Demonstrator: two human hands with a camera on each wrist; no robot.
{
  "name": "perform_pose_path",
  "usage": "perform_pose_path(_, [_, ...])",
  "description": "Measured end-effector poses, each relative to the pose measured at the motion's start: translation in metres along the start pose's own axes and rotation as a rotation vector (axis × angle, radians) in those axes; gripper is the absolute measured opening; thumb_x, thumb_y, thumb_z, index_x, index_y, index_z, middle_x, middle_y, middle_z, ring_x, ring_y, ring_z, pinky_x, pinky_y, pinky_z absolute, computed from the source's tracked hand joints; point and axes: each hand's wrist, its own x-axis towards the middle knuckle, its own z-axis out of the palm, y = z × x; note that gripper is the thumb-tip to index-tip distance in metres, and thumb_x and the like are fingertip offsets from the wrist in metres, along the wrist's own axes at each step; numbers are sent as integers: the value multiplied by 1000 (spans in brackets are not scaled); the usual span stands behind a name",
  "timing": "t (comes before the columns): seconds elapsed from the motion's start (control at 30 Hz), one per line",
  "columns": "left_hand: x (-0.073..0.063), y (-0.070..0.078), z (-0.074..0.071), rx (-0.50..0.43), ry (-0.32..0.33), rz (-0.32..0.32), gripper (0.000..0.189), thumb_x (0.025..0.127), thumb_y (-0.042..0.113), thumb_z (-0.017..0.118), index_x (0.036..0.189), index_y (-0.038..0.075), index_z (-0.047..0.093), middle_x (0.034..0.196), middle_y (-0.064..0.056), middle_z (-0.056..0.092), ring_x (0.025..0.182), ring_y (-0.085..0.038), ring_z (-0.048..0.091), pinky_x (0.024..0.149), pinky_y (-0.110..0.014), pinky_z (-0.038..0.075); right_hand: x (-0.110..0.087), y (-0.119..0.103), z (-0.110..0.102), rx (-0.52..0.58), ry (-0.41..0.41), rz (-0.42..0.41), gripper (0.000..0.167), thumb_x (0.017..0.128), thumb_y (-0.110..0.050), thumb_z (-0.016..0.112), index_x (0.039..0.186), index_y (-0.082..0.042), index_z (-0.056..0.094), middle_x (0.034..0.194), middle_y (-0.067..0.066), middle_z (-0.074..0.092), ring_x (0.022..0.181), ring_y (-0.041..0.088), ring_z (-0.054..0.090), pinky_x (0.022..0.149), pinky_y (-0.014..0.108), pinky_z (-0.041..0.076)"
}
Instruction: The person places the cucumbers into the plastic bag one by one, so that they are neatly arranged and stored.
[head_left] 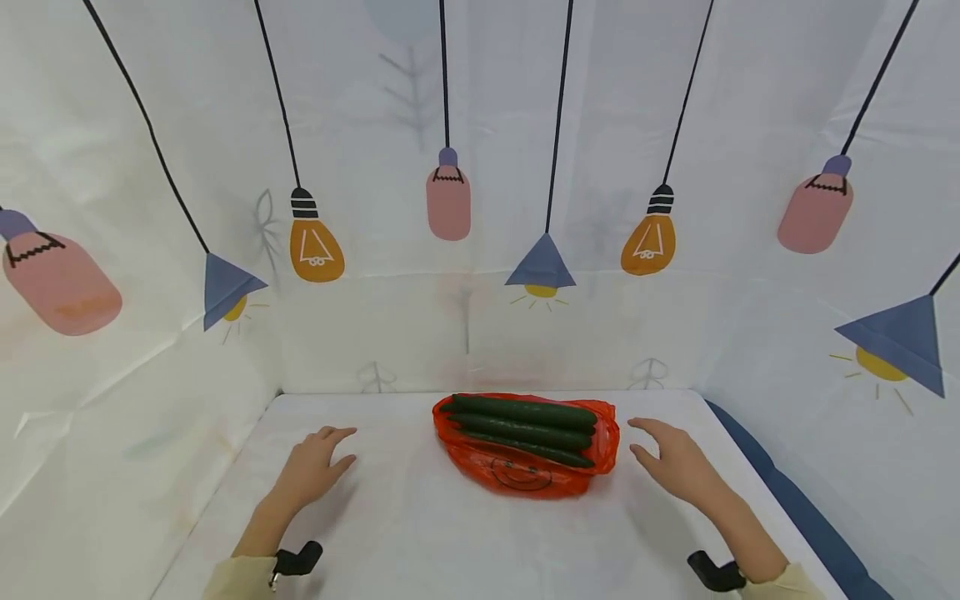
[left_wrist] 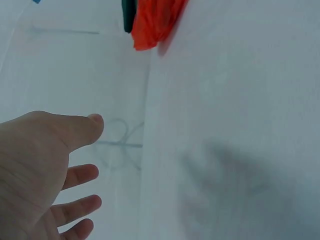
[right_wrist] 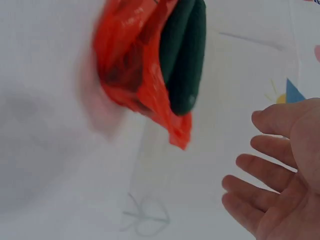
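A red plastic bag [head_left: 517, 479] with a smiley print lies on the white table, its mouth open. Several long dark green cucumbers [head_left: 525, 425] lie side by side in it. To the left of the bag, my left hand [head_left: 313, 467] hovers with fingers loosely bent and nothing in it. My right hand [head_left: 678, 462] is held just right of the bag, apart from it, fingers relaxed and spread. In the right wrist view, the cucumbers [right_wrist: 187, 65] stick up past the bag's edge [right_wrist: 150, 85]. Only a corner of the bag [left_wrist: 152, 25] shows in the left wrist view.
The white table [head_left: 405, 533] is bordered by white sheets [head_left: 360, 333] printed with hanging lamps. Something blue [head_left: 795, 500] runs along the table's right edge. Black straps [head_left: 296, 560] sit on both wrists, below light yellow sleeves.
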Motion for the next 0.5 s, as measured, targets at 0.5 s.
perform_pose_path(0.5, [-42, -46, -73, 197, -28, -145, 70, 81, 42, 76, 134, 4, 52, 126, -30, 52, 112, -55, 45, 84, -75, 29, 18, 31, -45, -173, 147, -141, 76, 80, -8, 78, 143, 6, 39, 141, 36, 36, 120, 56, 41, 88, 68, 39])
